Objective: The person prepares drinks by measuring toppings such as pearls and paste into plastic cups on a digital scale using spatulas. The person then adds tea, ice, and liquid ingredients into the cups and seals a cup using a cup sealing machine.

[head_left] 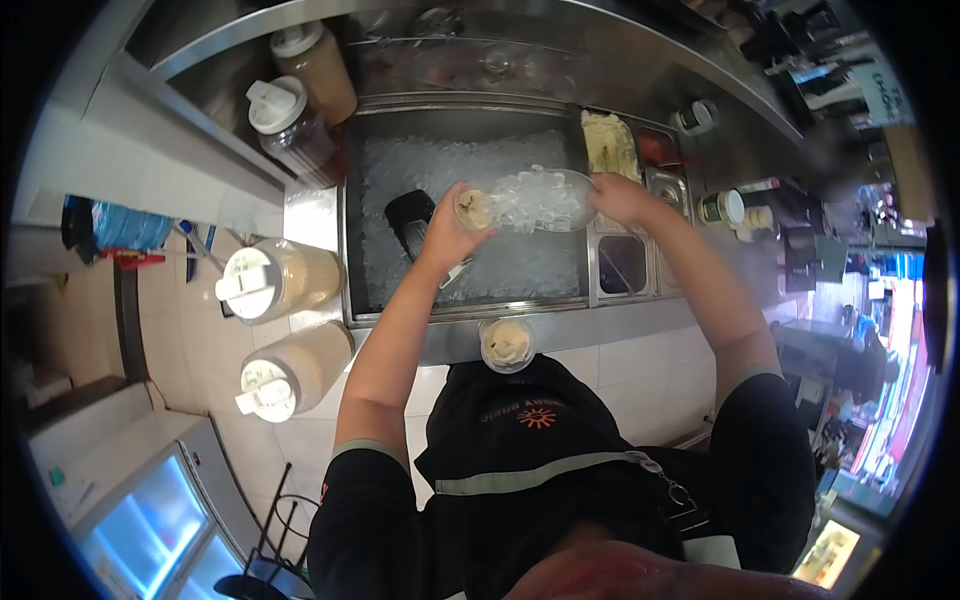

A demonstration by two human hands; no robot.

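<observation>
My left hand [448, 238] is wrapped round a clear cup [473, 208] with pale contents at its bottom, held over the ice bin [390, 300]. From the right, my right hand [620, 198] grips a clear scoop [580, 190] heaped with ice cubes [530, 200]. The mouth of the scoop meets the cup's rim, and its handle is hidden in my fingers. Beneath my left hand a black-handled scoop [408, 220] lies on the ice. A second clear cup [508, 345] with pale contents stands on the counter's front edge, close to my apron.
White-lidded jugs [285, 278] line the left side, with two more bottles [298, 140] at the back left. Right of the bin are metal topping pans [622, 265], one holding a pale yellow food [608, 145]. A small white-lidded jar [722, 207] sits farther right.
</observation>
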